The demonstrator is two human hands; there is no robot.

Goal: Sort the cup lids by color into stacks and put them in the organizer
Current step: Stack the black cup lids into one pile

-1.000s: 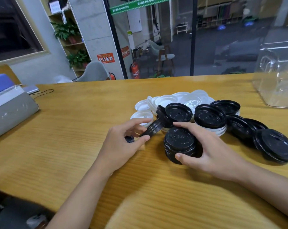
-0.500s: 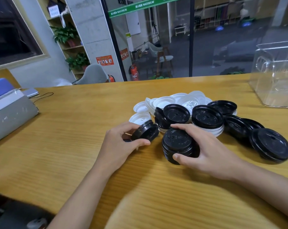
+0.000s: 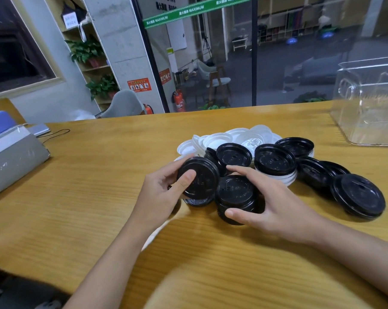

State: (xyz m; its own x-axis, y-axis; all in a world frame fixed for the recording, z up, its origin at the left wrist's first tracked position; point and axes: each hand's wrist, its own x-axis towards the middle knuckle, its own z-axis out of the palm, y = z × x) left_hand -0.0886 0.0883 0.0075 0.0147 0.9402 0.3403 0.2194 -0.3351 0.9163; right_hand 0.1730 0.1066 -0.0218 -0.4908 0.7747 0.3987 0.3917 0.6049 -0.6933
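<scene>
A heap of black lids (image 3: 275, 159) and white lids (image 3: 217, 140) lies in the middle of the wooden table (image 3: 99, 197). My right hand (image 3: 271, 204) curls round a short stack of black lids (image 3: 235, 192) standing on the table. My left hand (image 3: 164, 192) grips a single black lid (image 3: 199, 177), tilted with its top towards me, just left of that stack. Another black lid (image 3: 198, 201) lies flat under it. The clear plastic organizer (image 3: 371, 103) stands at the far right.
A grey and blue box (image 3: 8, 150) sits at the table's left edge with a cable (image 3: 57, 132) behind it. A large black lid (image 3: 359, 195) lies rightmost in the heap. A glass wall runs behind the table.
My left hand has lifted and turned its black lid from edge-on to face me and brought it closer to the stack. My right hand has stayed on the stack.
</scene>
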